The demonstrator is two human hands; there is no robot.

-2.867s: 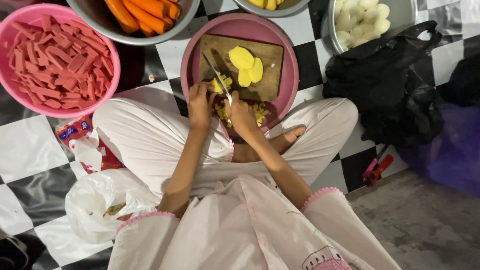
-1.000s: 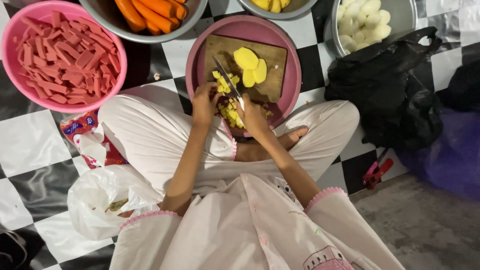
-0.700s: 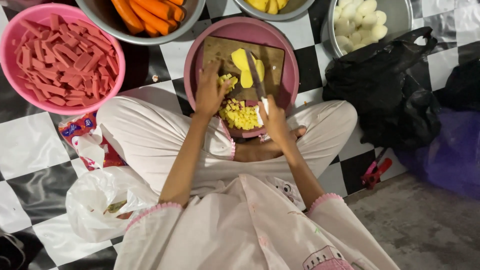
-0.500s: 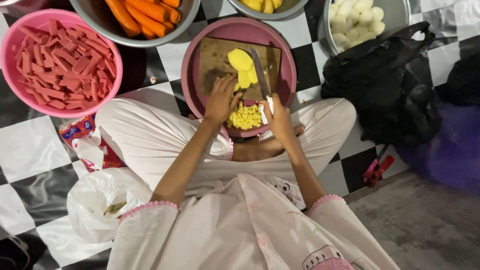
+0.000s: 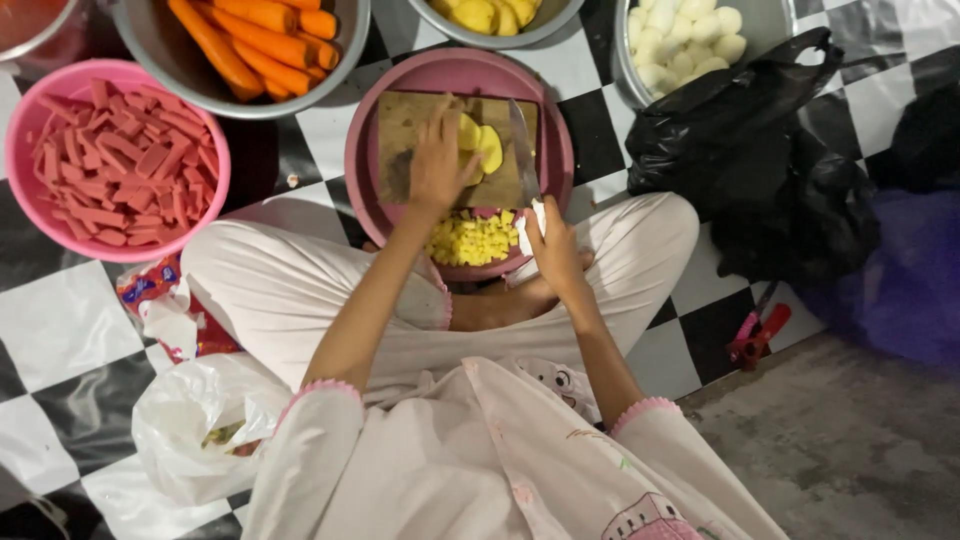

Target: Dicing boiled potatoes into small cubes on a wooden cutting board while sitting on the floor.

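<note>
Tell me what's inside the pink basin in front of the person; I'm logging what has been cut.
The pink basin holds a wooden cutting board with yellow slices and a pile of yellow cubes. The left hand covers part of the slices; the right hand holds a knife.

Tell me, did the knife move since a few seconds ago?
Yes. The knife was over the near, left part of the cutting board by the yellow cubes; now it lies along the board's right edge, held by the right hand.

A home cooking spot on a checkered floor (image 5: pixel 60 320): beyond the left hand (image 5: pixel 437 165) stand a cutting board (image 5: pixel 410 125), bowls of carrots (image 5: pixel 250 30) and potatoes (image 5: pixel 690 35).
</note>
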